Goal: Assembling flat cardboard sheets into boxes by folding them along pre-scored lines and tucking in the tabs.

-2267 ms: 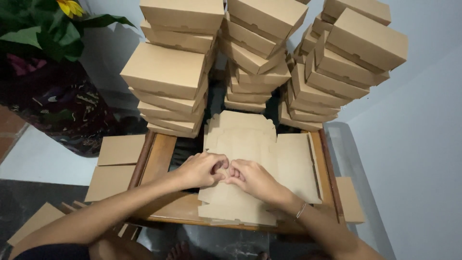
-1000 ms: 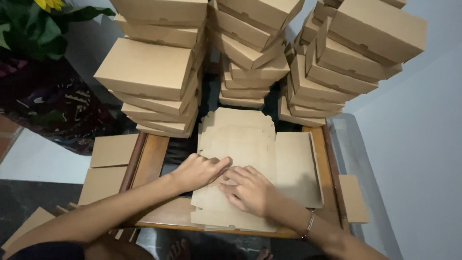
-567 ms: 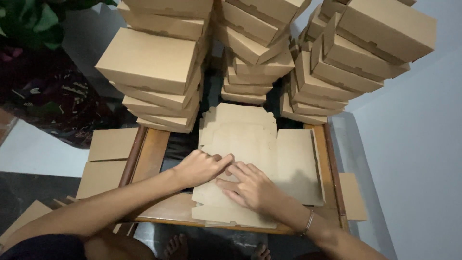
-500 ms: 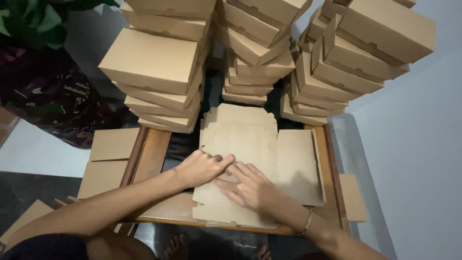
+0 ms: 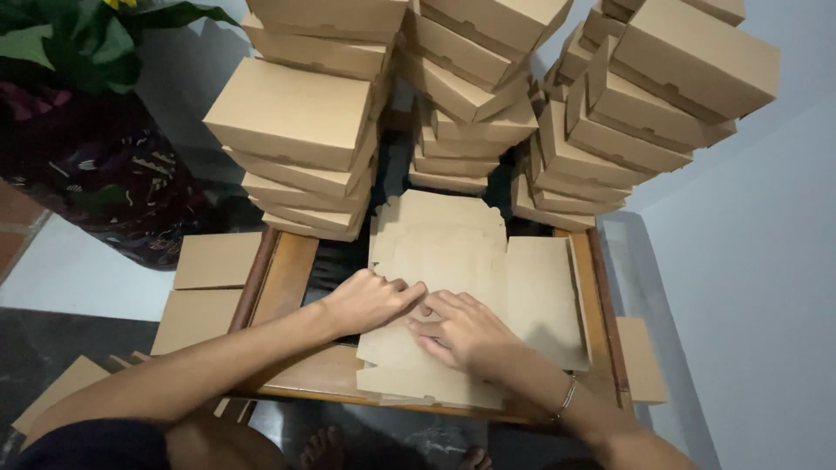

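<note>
A person leans over a low wooden table [image 5: 292,270], both hands pressed on an unfolded brown cardboard box blank [image 5: 453,261] lying flat on it. The left hand [image 5: 370,300] rests palm down with fingers loosely curled, knuckles raised, fingertips on the sheet. The right hand [image 5: 461,335] lies flatter, fingers spread and extended, fingertips nearly meeting those of the left hand. Neither hand grips anything; both only press down.

Beyond the fingertips, the blank stretches away and stops just short of three tall stacks of folded cardboard boxes [image 5: 305,130], which wall off the far side of the table. To the right of the right hand's fingers, a wide side flap [image 5: 540,296] reaches close to the raised table rim [image 5: 601,296], with a pale wall [image 5: 749,287] a little farther on. Nearer than the fingers, the blank's tabbed edge overhangs the table's near side. Left of the left hand lies bare wood, then more flat cardboard pieces [image 5: 209,278] on the floor.

The blank is plain tan, matte, creased along fold lines, with notched tabs at its edges.
</note>
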